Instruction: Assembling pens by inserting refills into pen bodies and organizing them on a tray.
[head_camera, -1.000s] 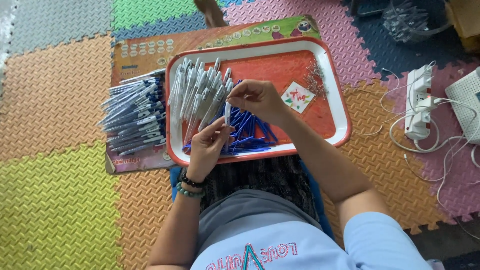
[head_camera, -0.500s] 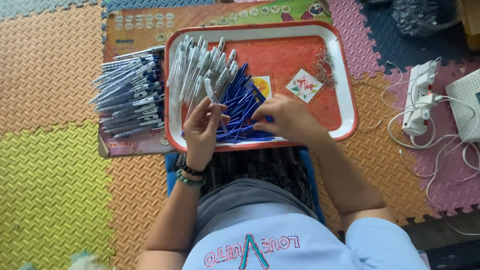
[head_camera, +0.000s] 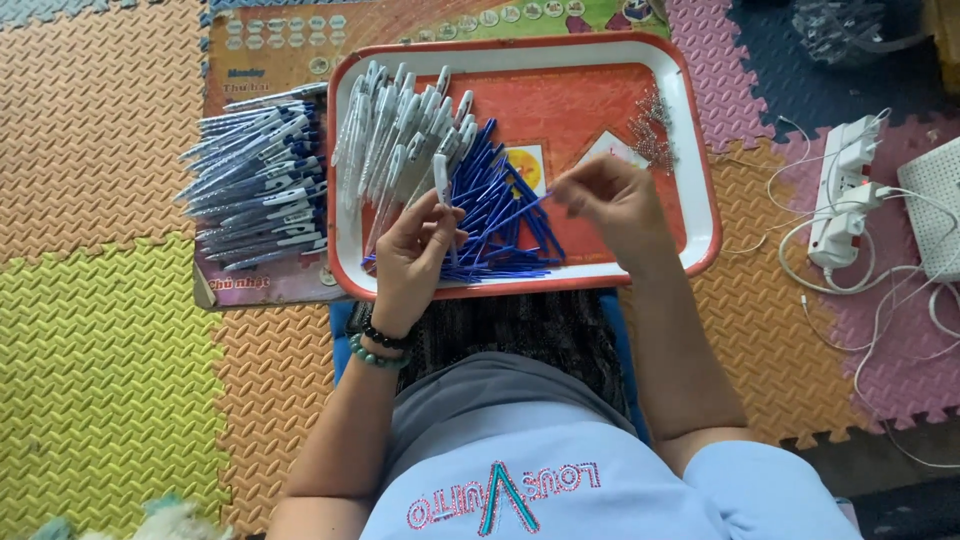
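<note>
Holding a white pen barrel (head_camera: 441, 182) upright-ish in pinched fingers, the left hand (head_camera: 415, 255) sits over the near rim of the red tray (head_camera: 700, 215), bead bracelets on its wrist. Right hand (head_camera: 615, 205) is pinched on the far end of a thin blue refill (head_camera: 512, 212), which runs diagonally from that hand down-left toward the left hand. Refill's long axis points roughly at the barrel; its free tip lies just right of the barrel, near but not touching as far as I can tell. Barrel's long axis runs away from the person, tilted slightly, so the two axes are not yet in line. Left hand is nearer the barrel heap, right hand nearer the refill's held end. Under and between both hands: a heap of blue refills (head_camera: 500, 225) fanned on the tray, with a row of white barrels (head_camera: 395, 135) to its left. Small pile of metal springs (head_camera: 650, 130) at the tray's far right. Stack of finished pens (head_camera: 260, 190) lies left of the tray on a printed mat. Power strip (head_camera: 840, 195) with white cables sits well apart to the right on the foam floor.
</note>
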